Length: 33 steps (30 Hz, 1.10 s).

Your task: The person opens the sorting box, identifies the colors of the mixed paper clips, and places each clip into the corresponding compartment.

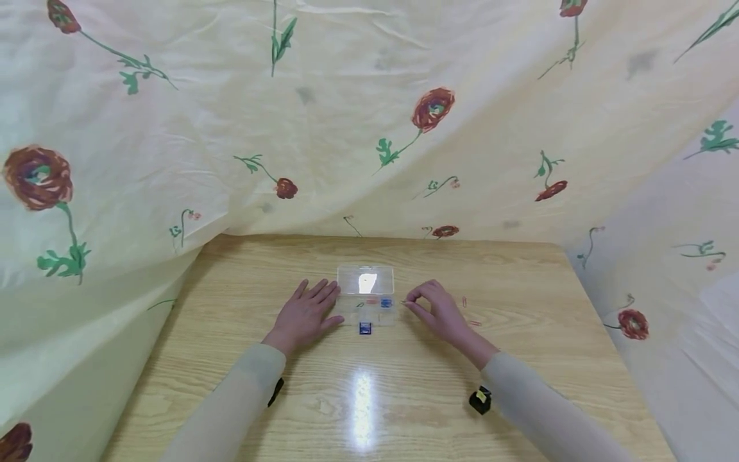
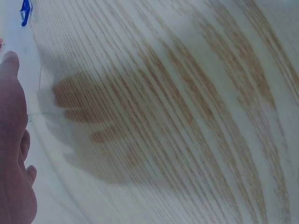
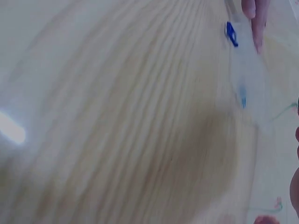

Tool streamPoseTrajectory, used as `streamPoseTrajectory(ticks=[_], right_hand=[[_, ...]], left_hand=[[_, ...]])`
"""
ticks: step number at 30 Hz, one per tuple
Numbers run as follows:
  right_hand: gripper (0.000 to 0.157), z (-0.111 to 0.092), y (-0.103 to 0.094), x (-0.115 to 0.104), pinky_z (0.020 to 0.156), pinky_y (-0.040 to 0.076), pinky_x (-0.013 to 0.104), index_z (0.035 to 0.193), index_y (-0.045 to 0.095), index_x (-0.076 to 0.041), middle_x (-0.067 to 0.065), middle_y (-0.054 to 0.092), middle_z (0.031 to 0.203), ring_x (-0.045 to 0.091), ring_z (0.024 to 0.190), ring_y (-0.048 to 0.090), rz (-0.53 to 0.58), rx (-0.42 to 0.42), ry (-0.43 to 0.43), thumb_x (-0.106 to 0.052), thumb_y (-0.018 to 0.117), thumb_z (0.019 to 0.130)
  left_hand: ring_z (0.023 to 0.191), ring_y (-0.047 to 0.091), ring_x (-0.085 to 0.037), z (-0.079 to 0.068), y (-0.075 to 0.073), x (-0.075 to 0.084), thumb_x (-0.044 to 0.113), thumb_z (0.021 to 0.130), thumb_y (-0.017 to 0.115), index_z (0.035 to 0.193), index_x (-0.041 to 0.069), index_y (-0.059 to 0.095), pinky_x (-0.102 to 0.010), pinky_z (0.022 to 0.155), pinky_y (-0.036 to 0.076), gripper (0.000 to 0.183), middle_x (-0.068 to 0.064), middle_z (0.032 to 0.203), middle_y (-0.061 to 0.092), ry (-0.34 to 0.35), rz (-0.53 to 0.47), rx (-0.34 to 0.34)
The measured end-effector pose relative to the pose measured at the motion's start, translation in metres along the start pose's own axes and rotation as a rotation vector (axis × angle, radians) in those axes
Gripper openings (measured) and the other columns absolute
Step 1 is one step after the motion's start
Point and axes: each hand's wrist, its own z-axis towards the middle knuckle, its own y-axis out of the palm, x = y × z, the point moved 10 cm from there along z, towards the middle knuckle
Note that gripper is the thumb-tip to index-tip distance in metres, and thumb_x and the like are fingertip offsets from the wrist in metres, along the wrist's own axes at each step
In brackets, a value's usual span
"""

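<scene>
Head view: left hand (image 1: 306,314) lies palm down on the wood surface (image 1: 242,276), fingers straight and spread, reaching the left edge of the clear box (image 1: 349,319). I see it gripping nothing; I take it for a steadying hand. Box sits mid-surface, lid (image 1: 346,282) folded back on the far side, compartments exposed. Right hand (image 1: 439,312) just off the box's right edge, thumb and forefinger in a narrow pinch on a small thin piece (image 1: 403,301); from my end it looks like a clip, too small to be sure.

Step in hand, as I judge it: bringing that piece to a compartment. Next move calls for a short leftward shift over the box, then an easing of the pinch without disturbing what lies inside.

Counts, left to right: one box, one lid. One green bit (image 1: 360,305), seemingly single. One dark-blue fitting (image 1: 365,328) at the near edge, latch or tag, cannot tell. One pink group (image 1: 371,301), one blue group (image 1: 386,303), pieces not countable. One piece pinched. Right of the fingers, one pink clip (image 1: 464,301); nearer the wrist, at least one more (image 1: 475,323).
</scene>
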Motion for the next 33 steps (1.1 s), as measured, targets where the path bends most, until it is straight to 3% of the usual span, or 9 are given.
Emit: streamPoseTrajectory(ticks=[6,11,21,28,33], right_hand=[[0.011,0.024,0.031,-0.007,0.089,0.057,0.043,0.099,0.073,-0.008,0.003,0.074,0.097,0.023,0.099,0.064,0.056,-0.048,0.038,-0.004,0.082,0.093],[0.011,0.038,0.053,-0.016,0.091,0.057,0.048,0.098,0.073,-0.008,0.003,0.073,0.096,0.023,0.099,0.063,0.092,-0.071,0.017,-0.005,0.083,0.092],[0.004,0.051,0.087,-0.016,0.094,0.054,0.043,0.099,0.074,-0.008,0.003,0.074,0.099,0.024,0.103,0.061,0.069,-0.166,0.043,-0.008,0.078,0.097],[0.006,0.052,0.091,-0.010,0.099,0.055,0.044,0.101,0.076,-0.010,0.001,0.075,0.100,0.023,0.107,0.062,0.035,-0.195,0.090,-0.010,0.080,0.097],[0.012,0.046,0.076,0.000,0.104,0.053,0.047,0.105,0.077,-0.007,0.004,0.075,0.104,0.025,0.109,0.062,0.045,-0.173,0.123,-0.008,0.082,0.094]], left_hand=[[0.165,0.019,-0.024,-0.001,0.000,0.000,0.066,0.110,0.036,0.170,0.015,0.029,-0.052,0.135,0.008,0.079,0.000,0.177,0.024,-0.004,0.016,-0.015],[0.164,0.020,-0.024,-0.002,-0.002,0.000,0.065,0.111,0.037,0.170,0.014,0.030,-0.053,0.135,0.008,0.078,-0.001,0.177,0.025,-0.003,-0.007,-0.003],[0.164,0.021,-0.023,-0.002,-0.003,0.001,0.065,0.111,0.038,0.170,0.015,0.030,-0.052,0.135,0.009,0.078,0.000,0.176,0.026,-0.003,-0.001,0.006],[0.165,0.019,-0.023,0.001,0.003,-0.001,0.066,0.111,0.035,0.171,0.016,0.028,-0.052,0.135,0.008,0.078,0.000,0.177,0.024,-0.005,0.012,-0.008],[0.165,0.019,-0.024,0.001,0.004,-0.003,0.067,0.110,0.033,0.171,0.016,0.026,-0.053,0.134,0.007,0.080,0.000,0.177,0.023,-0.004,0.017,-0.011]])
